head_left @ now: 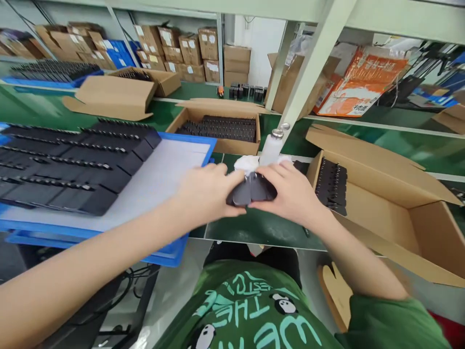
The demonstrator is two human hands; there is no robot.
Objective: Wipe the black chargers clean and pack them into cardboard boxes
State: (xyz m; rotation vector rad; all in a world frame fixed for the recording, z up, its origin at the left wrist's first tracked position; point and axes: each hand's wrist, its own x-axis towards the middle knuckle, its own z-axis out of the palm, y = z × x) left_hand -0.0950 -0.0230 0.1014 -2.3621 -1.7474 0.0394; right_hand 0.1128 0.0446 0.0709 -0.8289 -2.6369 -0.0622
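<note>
Gripping black part with left hand and right hand, closed on opposite sides. Holding over green bench, near side of white bottle. Flanked by loaded blue tray left, open carton right.

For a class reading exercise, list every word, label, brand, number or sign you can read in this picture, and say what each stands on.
"THE": on the green shirt
"WE": on the green shirt
"牛肉面": on the orange and white package
Other lettering on the shirt and package: too distorted, cut off or small to read surely.
Labels on the stacked cartons: too small to read.
</note>
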